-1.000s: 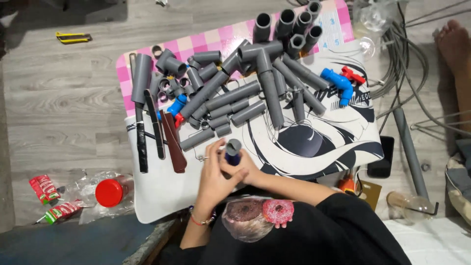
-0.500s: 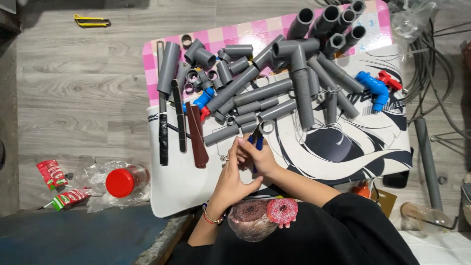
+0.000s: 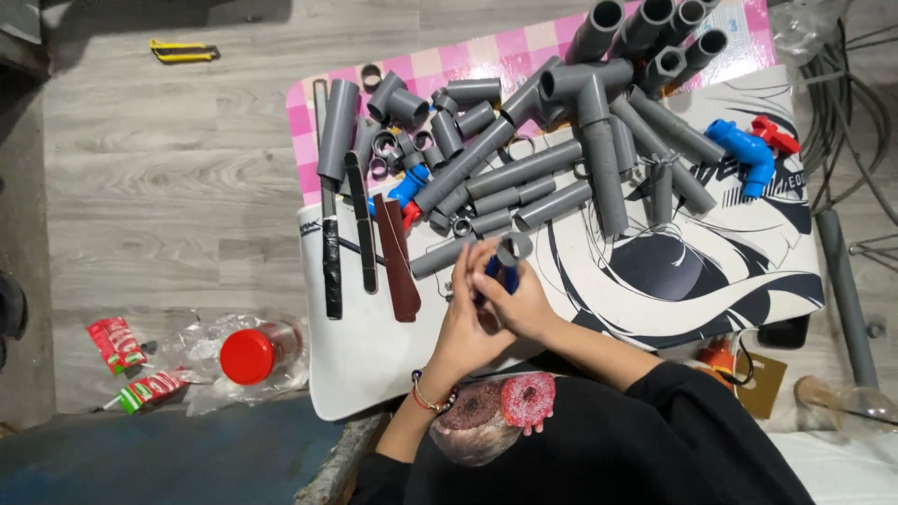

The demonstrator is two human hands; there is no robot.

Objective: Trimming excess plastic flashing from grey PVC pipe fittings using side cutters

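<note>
My left hand [image 3: 460, 323] and my right hand [image 3: 526, 304] meet over the white printed mat [image 3: 730, 271]. Together they grip a small grey pipe fitting [image 3: 514, 248] with a blue part [image 3: 506, 277] under it. My left wrist wears a beaded bracelet [image 3: 426, 397]. Just beyond my fingers lies a pile of grey pipes and fittings [image 3: 524, 173], the nearest a short pipe [image 3: 440, 257] almost touching my left fingertips. How the blue part joins the fitting is hidden by my fingers.
A pink checked mat [image 3: 309, 140] lies under the pile. Black flat tools [image 3: 332, 252] and a brown strip [image 3: 400, 266] lie left of my hands. A blue valve with red handle [image 3: 748, 150] sits far right. A red-lidded jar [image 3: 253, 353], yellow knife [image 3: 182, 51] and long pipe [image 3: 847, 290] lie on the floor.
The view has shifted, so the mats and pipes sit further right in the picture. Both hands stayed closed on the small fitting, lifting it slightly toward the pile.
</note>
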